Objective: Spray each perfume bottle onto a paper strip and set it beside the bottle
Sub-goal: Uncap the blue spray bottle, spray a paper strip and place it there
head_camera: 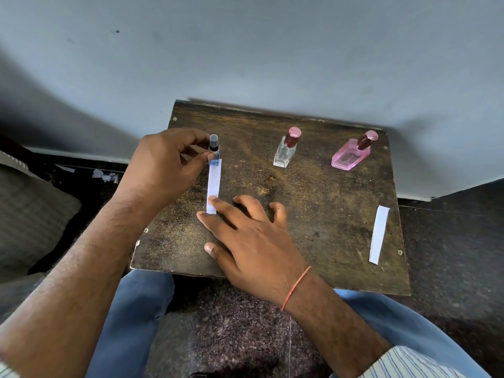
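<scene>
My left hand (pixel 169 162) grips a small blue perfume bottle (pixel 214 151) with a clear cap, standing at the back left of the wooden board (pixel 313 208). A white paper strip (pixel 214 184) lies flat in front of that bottle, its far end touching the base. My right hand (pixel 245 230) rests flat on the board, fingers spread, with fingertips pressing the strip's near end. A clear bottle with a dark red cap (pixel 286 148) stands mid-back. A pink bottle (pixel 353 152) stands at the back right. Another paper strip (pixel 379 234) lies near the right edge.
The board sits on my lap against a grey wall (pixel 245 50). A grey cushion (pixel 30 214) is at the left. Torn paper scraps (pixel 105 175) lie on the dark floor beyond the board's left side.
</scene>
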{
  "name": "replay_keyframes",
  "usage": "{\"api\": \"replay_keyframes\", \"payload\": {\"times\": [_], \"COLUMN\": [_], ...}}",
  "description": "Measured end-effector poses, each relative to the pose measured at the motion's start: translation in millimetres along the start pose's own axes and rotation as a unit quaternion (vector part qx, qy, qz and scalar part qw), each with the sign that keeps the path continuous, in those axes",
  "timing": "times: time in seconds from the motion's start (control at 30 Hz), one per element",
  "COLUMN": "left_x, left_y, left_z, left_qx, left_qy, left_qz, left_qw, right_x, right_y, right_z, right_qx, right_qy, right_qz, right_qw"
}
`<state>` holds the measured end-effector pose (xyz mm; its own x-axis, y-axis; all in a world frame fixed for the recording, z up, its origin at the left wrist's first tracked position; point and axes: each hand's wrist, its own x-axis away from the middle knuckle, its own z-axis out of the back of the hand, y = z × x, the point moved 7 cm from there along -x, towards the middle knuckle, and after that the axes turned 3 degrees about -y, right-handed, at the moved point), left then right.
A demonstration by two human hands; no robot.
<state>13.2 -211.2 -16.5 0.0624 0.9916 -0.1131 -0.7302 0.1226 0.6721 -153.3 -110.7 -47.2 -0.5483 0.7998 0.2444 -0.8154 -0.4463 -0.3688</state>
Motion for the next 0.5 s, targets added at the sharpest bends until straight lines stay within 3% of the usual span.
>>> {"api": "replay_keyframes", "payload": {"times": [0.5], "left_x": [1.8], "left_y": [3.3], "left_z": [-2.4], "left_qx": [0.007], "left_qy": [-0.004], "left_qz": [0.012], "left_qw": [1.000], "right_x": [1.1], "right_y": [0.9], "right_z": [-0.1], "right_qx": [-0.004], "right_qy": [0.005], "right_qz": [0.002], "right_qw": [1.000]}}
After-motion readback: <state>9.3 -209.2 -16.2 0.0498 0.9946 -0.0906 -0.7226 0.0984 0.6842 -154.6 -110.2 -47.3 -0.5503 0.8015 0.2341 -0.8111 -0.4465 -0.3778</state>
